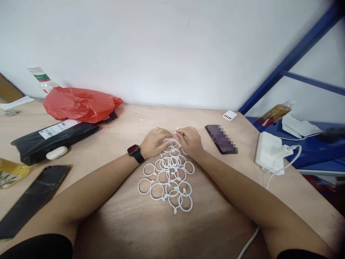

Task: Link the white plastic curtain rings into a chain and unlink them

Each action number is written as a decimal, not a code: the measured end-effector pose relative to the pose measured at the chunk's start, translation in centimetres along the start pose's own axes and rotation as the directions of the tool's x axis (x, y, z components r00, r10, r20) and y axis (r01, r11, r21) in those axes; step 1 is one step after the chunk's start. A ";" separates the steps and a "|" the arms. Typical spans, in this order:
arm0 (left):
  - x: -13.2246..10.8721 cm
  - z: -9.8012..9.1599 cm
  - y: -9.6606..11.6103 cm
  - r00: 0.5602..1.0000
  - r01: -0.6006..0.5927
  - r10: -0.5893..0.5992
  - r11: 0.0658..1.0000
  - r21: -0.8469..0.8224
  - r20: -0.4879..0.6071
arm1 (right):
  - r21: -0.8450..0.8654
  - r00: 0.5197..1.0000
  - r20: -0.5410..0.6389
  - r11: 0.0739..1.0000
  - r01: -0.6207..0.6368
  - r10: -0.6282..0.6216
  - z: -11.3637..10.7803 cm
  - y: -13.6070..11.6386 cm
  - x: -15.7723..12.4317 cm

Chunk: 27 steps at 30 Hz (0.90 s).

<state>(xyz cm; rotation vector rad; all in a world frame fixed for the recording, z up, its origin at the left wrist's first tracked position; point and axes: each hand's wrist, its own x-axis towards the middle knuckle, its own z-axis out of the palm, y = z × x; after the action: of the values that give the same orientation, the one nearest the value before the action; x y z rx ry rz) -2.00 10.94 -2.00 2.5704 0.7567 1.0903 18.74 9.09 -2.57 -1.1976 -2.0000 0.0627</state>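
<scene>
White plastic curtain rings, each with a small eyelet tab, lie overlapping in a long pile on the wooden table. At the far end of the pile, my left hand rests over some rings, its fingers stretched out to the right and the thumb apart. Facing it, my right hand lies at the pile's far right side, fingers loosely bent and pointing left. Small white bits show by its fingertips; whether it touches a ring there is hard to make out. Several rings are partly hidden beneath both hands. A black smartwatch is on my left wrist.
Left of my arm are a phone, a black parcel, a white earbud case and a red plastic bag. To the right lie another phone, a white charger and a power strip with a trailing cable.
</scene>
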 end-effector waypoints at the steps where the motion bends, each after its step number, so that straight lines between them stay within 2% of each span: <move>1: 0.0 0.0 0.0 0.999 -0.016 0.017 1.000 -0.013 0.042 | -0.021 1.000 0.006 0.999 -0.027 0.027 0.0 0.4 0.2; 5: -0.1 0.2 0.2 0.964 -0.038 0.043 0.999 -0.025 0.261 | -0.065 0.992 0.101 0.995 -0.074 0.080 0.2 1.6 0.6; 7: -0.1 0.2 0.4 0.947 -0.027 0.039 0.999 -0.041 0.320 | -0.072 0.989 0.124 0.995 -0.070 0.078 0.5 1.7 0.7; 11: 0.1 -0.3 0.9 0.956 -0.014 0.037 0.997 -0.078 0.292 | -0.069 0.975 0.203 0.995 -0.073 0.086 0.9 1.4 0.7; 15: 0.0 -0.7 1.0 0.960 -0.008 0.064 0.979 -0.204 0.271 | -0.057 0.944 0.315 0.995 -0.079 0.094 0.4 1.8 0.9; 17: -0.3 -0.6 1.0 0.958 0.073 0.009 0.959 -0.275 0.286 | -0.065 0.930 0.357 0.996 -0.064 0.083 -0.1 2.3 1.0; 18: -0.5 -0.5 1.0 0.949 0.156 -0.055 0.938 -0.309 0.312 | -0.066 0.924 0.377 0.997 -0.049 0.071 -0.4 2.5 1.0; 20: -0.8 -0.2 0.8 0.919 0.346 -0.219 0.845 -0.408 0.327 | -0.055 0.913 0.407 0.998 -0.022 0.043 -0.7 2.7 1.0; 22: -0.8 0.2 0.6 0.878 0.476 -0.345 0.703 -0.529 0.331 | -0.026 0.910 0.413 0.999 -0.023 0.032 -0.7 2.7 0.9; 25: -0.4 0.7 0.3 0.798 0.581 -0.502 0.497 -0.645 0.333 | 0.063 0.935 0.350 0.995 -0.084 0.057 -0.2 1.9 0.6; 27: -0.2 1.0 0.2 0.753 0.599 -0.581 0.412 -0.687 0.308 | 0.116 0.966 0.238 0.984 -0.136 0.105 0.2 1.0 0.4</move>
<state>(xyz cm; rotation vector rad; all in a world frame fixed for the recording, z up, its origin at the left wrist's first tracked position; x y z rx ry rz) -1.33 10.63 -2.66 1.3950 0.8609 0.8535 19.21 10.03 -2.84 -1.2729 -2.0824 0.4066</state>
